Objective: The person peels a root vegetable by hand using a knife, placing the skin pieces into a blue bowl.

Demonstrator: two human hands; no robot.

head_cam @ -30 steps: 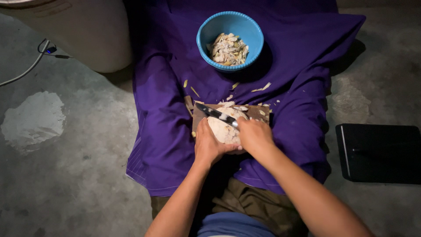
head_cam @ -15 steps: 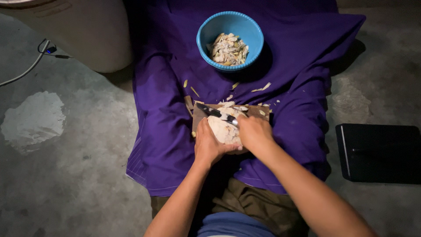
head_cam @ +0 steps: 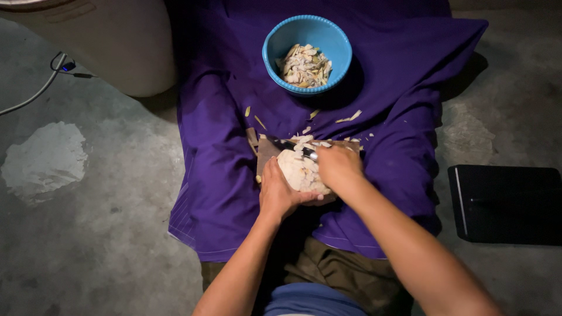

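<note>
A pale, rough lump of root-like food point(head_cam: 297, 171) rests on a small brown cutting board point(head_cam: 266, 151) laid over a purple cloth point(head_cam: 216, 146). My left hand point(head_cam: 276, 190) grips the lump from its left and underside. My right hand point(head_cam: 338, 167) is shut on a knife point(head_cam: 291, 145); the dark blade lies across the far top of the lump, pointing left. Thin pale slices point(head_cam: 305, 140) lie at the blade. Beyond, a blue bowl point(head_cam: 275, 47) holds a heap of similar slices point(head_cam: 303, 64).
Loose slivers point(head_cam: 350, 116) are scattered on the cloth between board and bowl. A large pale drum point(head_cam: 117, 47) stands at the back left beside a cable point(head_cam: 41, 88). A flat black box point(head_cam: 506, 202) lies on the concrete floor point(head_cam: 88, 234) at right.
The knife blade has shifted slightly along the top of the lump. Both hands keep their hold in nearly the same spot.
</note>
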